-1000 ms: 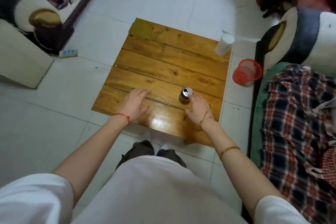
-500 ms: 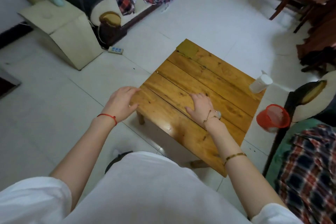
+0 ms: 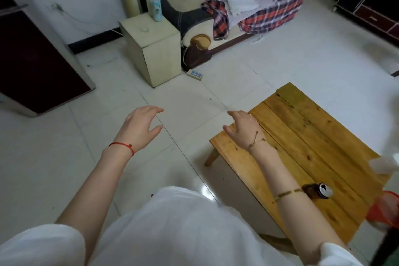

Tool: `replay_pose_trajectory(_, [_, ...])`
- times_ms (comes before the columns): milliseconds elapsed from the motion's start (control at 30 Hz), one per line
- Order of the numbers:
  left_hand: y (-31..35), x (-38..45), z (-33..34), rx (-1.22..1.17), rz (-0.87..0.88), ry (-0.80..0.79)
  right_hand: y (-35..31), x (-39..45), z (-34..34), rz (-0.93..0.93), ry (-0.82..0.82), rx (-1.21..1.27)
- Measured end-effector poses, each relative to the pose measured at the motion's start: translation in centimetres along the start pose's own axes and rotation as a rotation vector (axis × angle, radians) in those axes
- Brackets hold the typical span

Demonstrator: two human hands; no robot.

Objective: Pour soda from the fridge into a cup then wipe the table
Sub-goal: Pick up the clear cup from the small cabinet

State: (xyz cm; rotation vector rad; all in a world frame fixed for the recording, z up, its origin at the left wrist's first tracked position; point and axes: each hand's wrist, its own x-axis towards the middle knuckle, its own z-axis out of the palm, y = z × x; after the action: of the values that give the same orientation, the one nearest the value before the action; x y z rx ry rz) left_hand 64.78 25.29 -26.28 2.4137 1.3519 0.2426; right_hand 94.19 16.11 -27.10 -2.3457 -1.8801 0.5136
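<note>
Judging by where things lie, the soda is already out on the table and no cup for pouring can be made out, so the step in hand looks like going off to fetch a cup or a wiping cloth. The next move calls for walking away from the table and finding one.

Nearest, at the right, the small brown soda can with a silver opened top [image 3: 321,192] stands upright on the near part of the low yellow-brown plank table [image 3: 313,136], just beyond the right forearm and apart from both hands.

Farther out, the right hand [image 3: 243,128] hangs above the table's left corner, fingers loose and holding nothing. The left hand [image 3: 140,126] hovers over the white tiled floor [image 3: 64,147], likewise relaxed and empty.
</note>
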Motion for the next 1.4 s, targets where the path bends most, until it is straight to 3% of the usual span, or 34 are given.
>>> replay_pose_trajectory(267, [-10.7, 0.5, -5.6, 0.019, -0.09, 0.055, -10.5, 7.5, 0.8, -0.092, 0.004, -0.063])
replay_pose_trajectory(667, [-20.2, 5.3, -9.1, 0.005, -0.201, 0.091, -19.4, 19.1, 1.8, -0.233, 0.008, -0.071])
replay_pose_trajectory(933, [-27.0, 13.9, -12.1, -0.014, -0.279, 0.119, -24.6, 32.0, 0.7, -0.305, -0.015, -0.052])
replay_pose_trajectory(1400, [-37.4, 33.6, -19.5, -0.001, -0.318, 0.158, -32.2, 55.6, -4.9, -0.373, 0.087, 0.014])
